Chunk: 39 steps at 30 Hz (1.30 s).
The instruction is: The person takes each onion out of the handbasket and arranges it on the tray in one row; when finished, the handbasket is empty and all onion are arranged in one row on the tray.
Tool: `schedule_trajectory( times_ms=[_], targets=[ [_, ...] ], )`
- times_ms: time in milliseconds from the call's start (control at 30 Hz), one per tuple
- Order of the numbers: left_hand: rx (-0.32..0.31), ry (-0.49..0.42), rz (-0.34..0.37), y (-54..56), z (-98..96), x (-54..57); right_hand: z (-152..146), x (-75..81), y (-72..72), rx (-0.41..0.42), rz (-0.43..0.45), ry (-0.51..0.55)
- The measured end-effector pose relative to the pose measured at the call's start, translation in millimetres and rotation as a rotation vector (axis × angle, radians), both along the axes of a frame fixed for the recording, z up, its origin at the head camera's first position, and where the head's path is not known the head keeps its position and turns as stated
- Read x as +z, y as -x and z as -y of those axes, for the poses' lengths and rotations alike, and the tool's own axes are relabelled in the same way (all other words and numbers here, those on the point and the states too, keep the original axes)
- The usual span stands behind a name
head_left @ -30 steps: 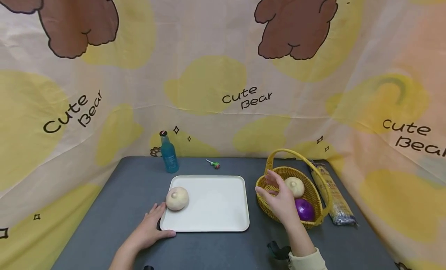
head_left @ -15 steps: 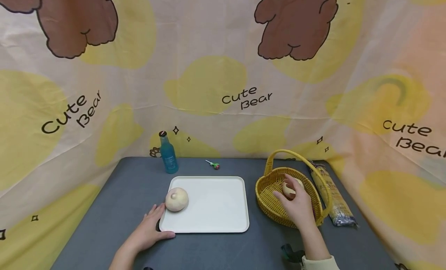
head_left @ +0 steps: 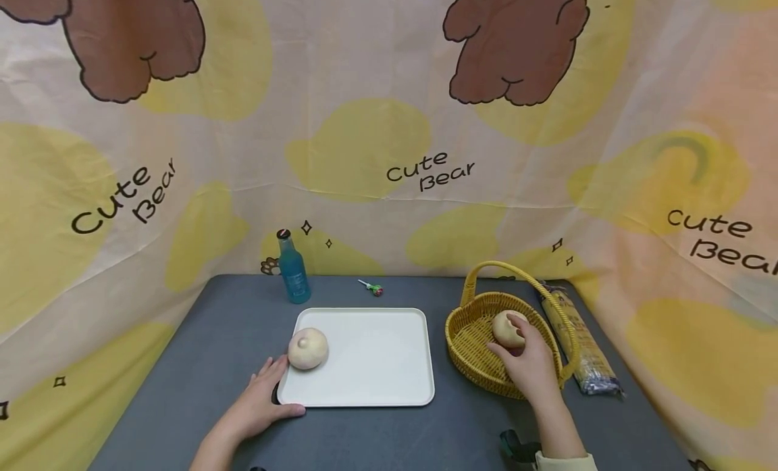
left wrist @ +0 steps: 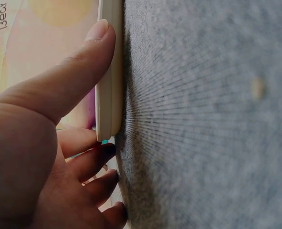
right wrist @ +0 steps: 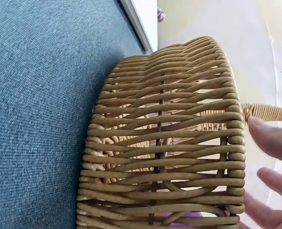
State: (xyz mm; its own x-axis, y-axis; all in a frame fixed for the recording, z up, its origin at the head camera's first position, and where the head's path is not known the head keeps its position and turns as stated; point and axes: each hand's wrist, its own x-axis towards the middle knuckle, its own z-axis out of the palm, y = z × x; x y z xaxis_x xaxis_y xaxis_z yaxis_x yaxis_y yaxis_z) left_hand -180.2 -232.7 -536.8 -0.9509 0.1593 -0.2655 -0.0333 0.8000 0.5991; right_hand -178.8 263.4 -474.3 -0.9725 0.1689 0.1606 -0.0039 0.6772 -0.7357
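Note:
My left hand (head_left: 264, 398) rests at the near left corner of a white tray (head_left: 371, 356), thumb along the front edge and fingers at the left side. In the left wrist view, the thumb lies on the tray's rim (left wrist: 102, 109). A pale round bulb with a small nub (head_left: 308, 349) sits at the tray's left. My right hand (head_left: 535, 366) reaches over a yellow wicker basket (head_left: 464, 339), thumb and fingers spread apart. Fingertips overlap a second pale bulb (head_left: 506, 328) there. Mostly hidden under the hand is a purple round thing (head_left: 516, 352), also glimpsed through the weave.
A blue bottle (head_left: 294, 278) stands behind the tray, and a lollipop (head_left: 372, 288) lies on the grey table (head_left: 389, 434). Right of the basket is a long yellow packet (head_left: 577, 342). The basket's tall handle (head_left: 550, 292) arches near the right hand. A bear-print cloth hangs behind.
My right hand has moved right and a little down across the basket, from its left part to over the purple round thing, covering it. The left hand and tray have stayed put.

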Motion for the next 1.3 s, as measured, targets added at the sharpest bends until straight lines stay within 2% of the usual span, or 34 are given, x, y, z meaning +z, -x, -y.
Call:
schedule_trajectory(
  times_ms=[200,433,533,733,967,1167,1300],
  targets=[
    [-0.006,-0.005,-0.006,0.2,-0.1,0.4,-2.5,1.9,-1.4,-0.035,0.03,-0.072],
    [-0.012,-0.019,-0.016,-0.8,0.2,0.7,2.0,2.4,-3.5,-0.042,0.182,-0.156],
    [-0.019,-0.03,-0.027,-1.4,0.6,-0.1,3.9,0.5,-4.0,-0.059,0.208,-0.179],
    [-0.027,-0.034,-0.036,-2.3,0.6,-1.8,3.5,-3.7,-6.7,-0.116,0.187,-0.195],
    [-0.019,-0.038,-0.035,-3.3,0.5,-1.2,-0.1,-6.8,-6.7,-0.098,0.156,-0.278],
    [-0.013,-0.03,-0.029,-3.2,0.6,-0.4,0.9,-9.0,-5.5,-0.066,0.163,-0.274],
    [-0.011,-0.024,-0.025,-2.4,0.4,-0.2,1.9,-9.2,-5.1,-0.083,0.19,-0.234]
  ],
)
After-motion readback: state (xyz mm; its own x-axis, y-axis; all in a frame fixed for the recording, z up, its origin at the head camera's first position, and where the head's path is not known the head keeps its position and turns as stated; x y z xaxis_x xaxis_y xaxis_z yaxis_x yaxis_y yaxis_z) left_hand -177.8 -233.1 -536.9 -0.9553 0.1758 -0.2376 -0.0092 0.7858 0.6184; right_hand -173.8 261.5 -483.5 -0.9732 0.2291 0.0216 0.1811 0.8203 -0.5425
